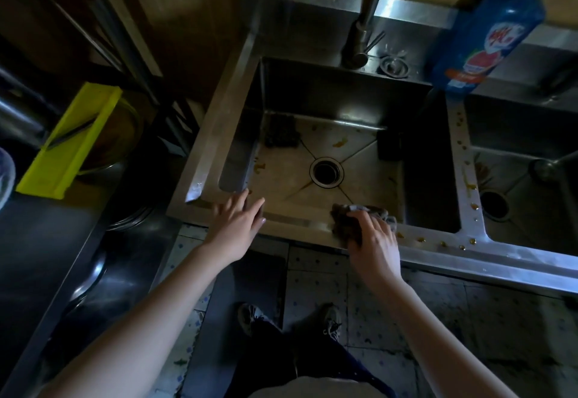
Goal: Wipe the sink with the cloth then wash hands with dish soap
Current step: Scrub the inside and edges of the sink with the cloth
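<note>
We see the right hand [372, 241] with its fingers curled down over a crumpled grey-brown cloth [345, 220], gripping it and pressing it onto the near rim of the square stainless-steel sink [212, 134]. Part of the cloth bunches out beyond the fingertips, over the rim's inner edge. The left hand [239, 219] holds nothing: its fingers lie straight and slightly spread on the same rim, at the near left corner, with the tips reaching past the inner edge. Ahead of both sets of fingers, in the middle of the stained basin floor, sits the round metal drain [326, 172]. Farther beyond the left fingertips, in the far left corner, lies a dark rough scouring pad [280, 133], and beyond the right fingertips a dark rectangular block [389, 145] stands against the right wall. Just right of the right fingers, orange droplets [442, 243] dot the rim and run up the divider beside a second steel basin [516, 178]. Far beyond the right fingers, at the divider's far end, stands the tall blue plastic dish-soap bottle [488, 40] with a red-and-white label, upright, near the grey metal tap [366, 22]. Well to the left of the left fingers lies a long yellow-green plastic tray [70, 137].
</note>
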`<state>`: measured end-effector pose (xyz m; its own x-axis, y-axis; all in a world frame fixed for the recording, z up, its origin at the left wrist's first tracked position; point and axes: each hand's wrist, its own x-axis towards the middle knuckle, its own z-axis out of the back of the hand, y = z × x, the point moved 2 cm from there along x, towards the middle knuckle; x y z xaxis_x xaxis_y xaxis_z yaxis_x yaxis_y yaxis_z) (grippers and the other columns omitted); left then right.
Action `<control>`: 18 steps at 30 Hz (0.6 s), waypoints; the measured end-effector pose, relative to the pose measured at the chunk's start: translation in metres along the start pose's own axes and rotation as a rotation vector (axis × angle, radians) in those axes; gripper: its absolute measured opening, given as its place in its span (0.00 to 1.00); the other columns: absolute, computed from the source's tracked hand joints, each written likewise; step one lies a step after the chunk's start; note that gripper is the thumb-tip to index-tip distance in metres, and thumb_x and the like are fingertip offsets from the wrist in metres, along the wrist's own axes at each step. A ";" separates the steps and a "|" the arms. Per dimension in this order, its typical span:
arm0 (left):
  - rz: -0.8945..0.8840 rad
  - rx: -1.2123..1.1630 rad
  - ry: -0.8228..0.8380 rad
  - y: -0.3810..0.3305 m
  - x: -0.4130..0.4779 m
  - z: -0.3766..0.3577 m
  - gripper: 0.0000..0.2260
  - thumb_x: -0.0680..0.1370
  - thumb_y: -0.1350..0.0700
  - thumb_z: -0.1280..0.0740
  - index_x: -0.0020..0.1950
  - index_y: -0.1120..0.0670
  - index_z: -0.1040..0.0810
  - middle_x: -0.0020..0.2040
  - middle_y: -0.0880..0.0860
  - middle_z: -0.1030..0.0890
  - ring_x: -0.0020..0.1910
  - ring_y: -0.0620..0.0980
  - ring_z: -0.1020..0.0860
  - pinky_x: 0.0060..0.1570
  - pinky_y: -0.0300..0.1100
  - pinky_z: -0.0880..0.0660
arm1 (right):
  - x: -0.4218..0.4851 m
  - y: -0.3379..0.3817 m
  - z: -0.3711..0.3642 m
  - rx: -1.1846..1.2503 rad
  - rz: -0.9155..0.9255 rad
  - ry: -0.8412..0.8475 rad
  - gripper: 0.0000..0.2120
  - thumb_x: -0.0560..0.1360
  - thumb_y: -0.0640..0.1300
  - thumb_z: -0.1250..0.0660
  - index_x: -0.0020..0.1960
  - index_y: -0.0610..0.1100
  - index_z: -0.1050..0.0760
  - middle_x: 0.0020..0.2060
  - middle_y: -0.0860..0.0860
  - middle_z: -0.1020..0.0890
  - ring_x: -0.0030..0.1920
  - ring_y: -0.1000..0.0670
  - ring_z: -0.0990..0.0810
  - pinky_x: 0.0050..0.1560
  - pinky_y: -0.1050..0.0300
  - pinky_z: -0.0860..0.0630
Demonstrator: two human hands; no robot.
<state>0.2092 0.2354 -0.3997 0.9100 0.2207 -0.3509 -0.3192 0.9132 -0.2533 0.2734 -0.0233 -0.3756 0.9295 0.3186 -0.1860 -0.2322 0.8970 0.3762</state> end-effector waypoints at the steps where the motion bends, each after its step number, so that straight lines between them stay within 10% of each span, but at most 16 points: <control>1: 0.000 0.007 -0.004 -0.001 0.000 0.001 0.21 0.81 0.44 0.47 0.74 0.44 0.42 0.78 0.52 0.48 0.75 0.57 0.48 0.70 0.61 0.49 | 0.001 0.006 -0.001 0.023 0.017 0.007 0.21 0.71 0.41 0.31 0.64 0.47 0.28 0.61 0.47 0.22 0.62 0.43 0.26 0.62 0.46 0.30; 18: -0.092 -0.020 0.045 -0.068 0.004 -0.013 0.23 0.80 0.42 0.46 0.75 0.44 0.43 0.78 0.51 0.52 0.75 0.57 0.51 0.71 0.61 0.55 | -0.005 -0.044 0.018 0.026 0.032 -0.051 0.14 0.74 0.43 0.32 0.59 0.48 0.20 0.64 0.51 0.22 0.68 0.45 0.29 0.67 0.43 0.30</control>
<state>0.2315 0.1697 -0.3957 0.9230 0.1207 -0.3654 -0.2409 0.9217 -0.3041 0.2837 -0.0695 -0.3749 0.9352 0.3306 -0.1269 -0.2555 0.8780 0.4047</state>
